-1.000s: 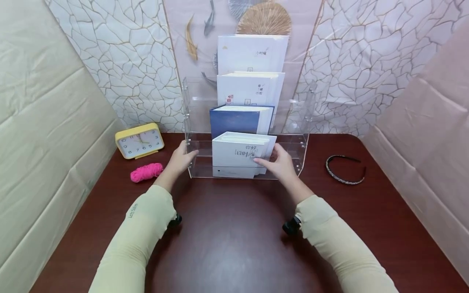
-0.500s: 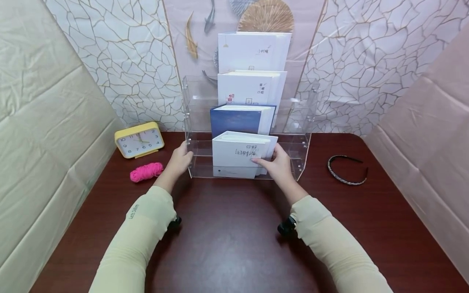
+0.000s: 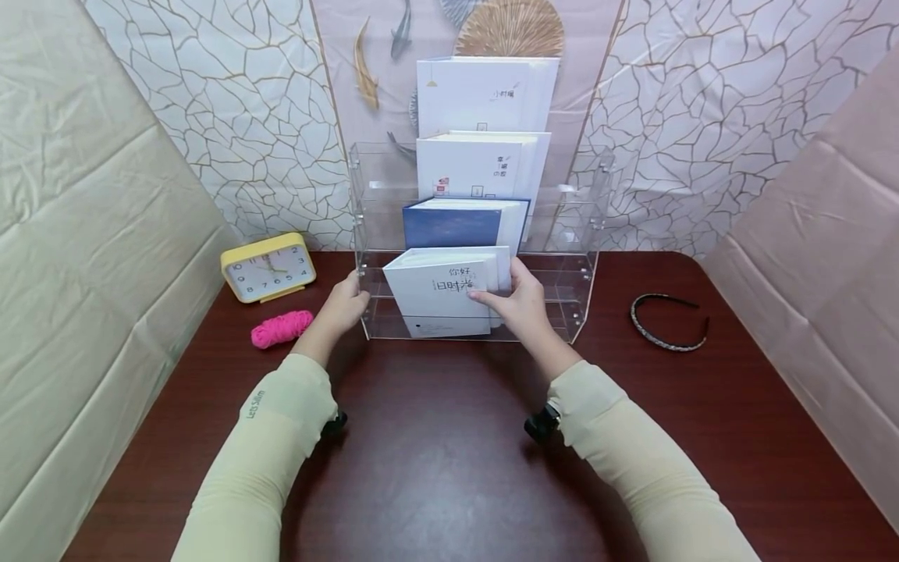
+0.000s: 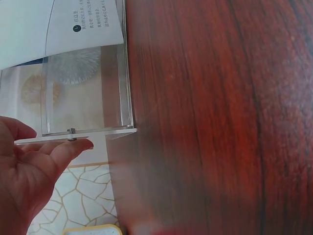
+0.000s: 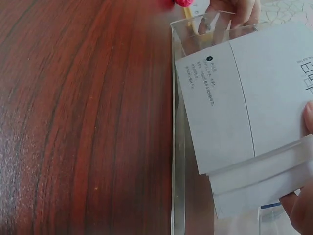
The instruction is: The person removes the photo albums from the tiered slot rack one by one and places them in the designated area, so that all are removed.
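A clear acrylic tiered rack (image 3: 588, 269) stands at the table's back, with books on its tiers. My left hand (image 3: 342, 306) grips the rack's left side panel; in the left wrist view the thumb is inside the panel (image 4: 100, 132) and the fingers outside. With my right hand (image 3: 525, 303) I pinch the right edge of the front white book (image 3: 435, 289), thumb on its cover and fingers behind. That book leans to the left in the lowest tier. In the right wrist view its lower left corner lies inside the front lip (image 5: 177, 132).
Behind it stand a blue book (image 3: 449, 228) and two white books, a middle one (image 3: 463, 165) and a top one (image 3: 477, 94). Left of the rack are a yellow alarm clock (image 3: 268, 267) and pink yarn (image 3: 281, 329); at right lies a headband (image 3: 656, 340). A patterned backdrop hangs close behind.
The front white book has shifted left and tipped from nearly upright to a left lean, with my right hand moving along. My left thumb has come down against the side panel.
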The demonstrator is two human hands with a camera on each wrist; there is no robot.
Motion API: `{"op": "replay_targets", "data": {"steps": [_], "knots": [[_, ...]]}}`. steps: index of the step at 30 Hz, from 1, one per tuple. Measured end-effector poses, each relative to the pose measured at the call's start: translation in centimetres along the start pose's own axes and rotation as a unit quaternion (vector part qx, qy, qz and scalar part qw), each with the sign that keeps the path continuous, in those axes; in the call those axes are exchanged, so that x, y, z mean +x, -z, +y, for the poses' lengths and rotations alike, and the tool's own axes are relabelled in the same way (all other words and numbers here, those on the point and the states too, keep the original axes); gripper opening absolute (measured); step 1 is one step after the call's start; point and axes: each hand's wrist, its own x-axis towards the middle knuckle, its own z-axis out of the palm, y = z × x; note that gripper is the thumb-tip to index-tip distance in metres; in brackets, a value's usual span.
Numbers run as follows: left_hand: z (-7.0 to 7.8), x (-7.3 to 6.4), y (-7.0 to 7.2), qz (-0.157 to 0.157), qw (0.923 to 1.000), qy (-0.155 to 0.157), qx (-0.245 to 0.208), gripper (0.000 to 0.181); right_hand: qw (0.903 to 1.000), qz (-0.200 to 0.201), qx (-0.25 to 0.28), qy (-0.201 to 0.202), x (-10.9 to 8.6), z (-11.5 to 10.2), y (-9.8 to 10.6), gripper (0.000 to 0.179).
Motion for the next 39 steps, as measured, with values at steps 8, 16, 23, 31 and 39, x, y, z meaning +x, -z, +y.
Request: {"op": "replay_targets", "data": {"steps": [8,16,23,31,39], "knots": [[0.1,-0.2,0.1,-0.007,1.0000,0.004,0.006,0.047,0.9999,-0.002,0.015,0.007,0.1,-0.4,-0.5,0.051],[0.2,-0.3,0.1,-0.011,0.9997,-0.001,0.020,0.044,0.9997,-0.007,0.004,0.023,-0.1,-3.1,-0.4,0.044],[0.1,-0.4,0.1,-0.017,0.9996,0.002,0.024,0.045,0.9996,-0.004,0.003,0.027,0.0,-2.8,-0.7,0.044],[-0.1,-0.4,-0.4,-0.021,0.9995,0.000,0.022,0.040,0.9995,-0.005,-0.007,0.031,0.3,-1.3,-0.4,0.044],[-0.3,-0.3,0.0,-0.010,0.9991,-0.012,0.040,0.040,0.9990,-0.002,0.018,0.041,1.1,-3.5,0.5,0.044]]}}
